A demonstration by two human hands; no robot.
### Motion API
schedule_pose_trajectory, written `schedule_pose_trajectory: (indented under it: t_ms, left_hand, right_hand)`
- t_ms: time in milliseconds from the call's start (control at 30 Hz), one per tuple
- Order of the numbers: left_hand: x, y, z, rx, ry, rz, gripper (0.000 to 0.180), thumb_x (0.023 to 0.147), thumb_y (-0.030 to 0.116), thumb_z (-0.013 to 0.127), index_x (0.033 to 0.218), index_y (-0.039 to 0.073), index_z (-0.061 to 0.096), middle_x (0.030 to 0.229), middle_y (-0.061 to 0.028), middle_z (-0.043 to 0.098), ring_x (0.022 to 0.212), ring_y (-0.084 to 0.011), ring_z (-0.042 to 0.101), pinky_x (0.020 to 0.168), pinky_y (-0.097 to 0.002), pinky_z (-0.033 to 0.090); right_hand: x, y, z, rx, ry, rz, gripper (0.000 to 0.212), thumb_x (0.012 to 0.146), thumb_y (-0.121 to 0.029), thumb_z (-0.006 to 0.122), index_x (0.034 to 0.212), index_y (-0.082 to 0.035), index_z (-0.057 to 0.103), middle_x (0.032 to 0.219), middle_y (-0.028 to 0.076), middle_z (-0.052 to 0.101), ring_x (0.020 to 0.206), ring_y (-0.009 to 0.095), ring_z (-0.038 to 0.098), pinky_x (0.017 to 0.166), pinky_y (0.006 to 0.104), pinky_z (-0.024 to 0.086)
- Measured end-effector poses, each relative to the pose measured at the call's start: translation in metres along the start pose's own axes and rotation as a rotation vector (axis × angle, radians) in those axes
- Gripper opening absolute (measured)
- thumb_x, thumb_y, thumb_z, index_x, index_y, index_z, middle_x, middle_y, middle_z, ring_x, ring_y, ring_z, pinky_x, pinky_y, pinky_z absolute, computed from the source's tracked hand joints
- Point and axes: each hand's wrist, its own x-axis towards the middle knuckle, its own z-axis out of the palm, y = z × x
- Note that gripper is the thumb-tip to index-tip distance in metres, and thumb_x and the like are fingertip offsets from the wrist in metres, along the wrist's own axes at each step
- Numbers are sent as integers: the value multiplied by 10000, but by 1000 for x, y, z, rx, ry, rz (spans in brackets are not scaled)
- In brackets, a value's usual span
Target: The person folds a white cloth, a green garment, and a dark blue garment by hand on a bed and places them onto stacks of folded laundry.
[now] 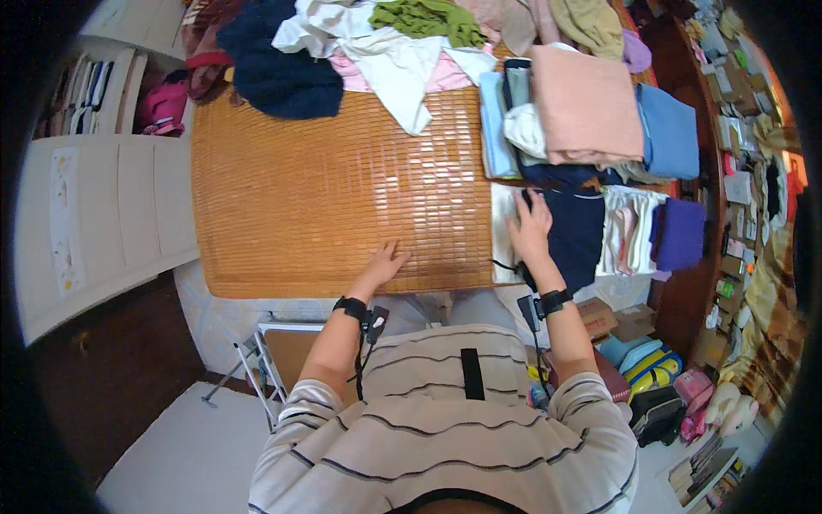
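My left hand [387, 262] rests near the front edge of a tan slatted bamboo mat [291, 188], fingers apart and holding nothing. My right hand [532, 224] lies with outstretched fingers on folded clothes, where a white folded cloth [503, 231] meets a navy folded garment [575, 227]. Right of the navy garment sit folded white clothes [615, 231] and a purple folded cloth [682, 234]. Behind them is a stack with a large pink folded cloth [586, 107] on top and a blue folded cloth [668, 133] beside it.
Loose clothes cover the mat's far side, among them a navy garment [282, 68], a white garment [385, 64] and a green cloth [428, 19]. White cabinets [111, 206] stand left. Bags, including a yellow one [652, 373], and cardboard boxes [598, 317] are on the floor at right.
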Motion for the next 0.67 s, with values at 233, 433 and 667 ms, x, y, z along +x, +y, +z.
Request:
schedule_pose_trajectory:
  t_ms: [233,433,667]
  left_hand:
    - [9,-84,-83,-172,182,-129,711,820,563,468,1285,28,419,1324,-274,349,1244,-382,330,1025,-364,282]
    - [45,-91,-156,-267,290,-90,656,808,500,547,1222,-2,467,1225,-267,445,1148,-376,423,981,-387,326]
    - [163,-77,-249,-318,399,164,660,769,441,637,1211,-17,462,1266,-240,407,1151,-352,406,981,-392,318]
  right_hand:
    - [78,-97,92,128,-440,255,761,703,-286,698,1356,-196,317,1421,171,202,1300,383,193,990,627,184]
    - [149,-128,135,17,-400,443,1036,598,-289,798,1405,-315,148,1474,125,32,1319,433,80,940,685,218]
    - [161,-128,154,43,-414,458,1128,537,-177,828,1399,-370,125,1480,117,39,1280,529,53,857,761,207]
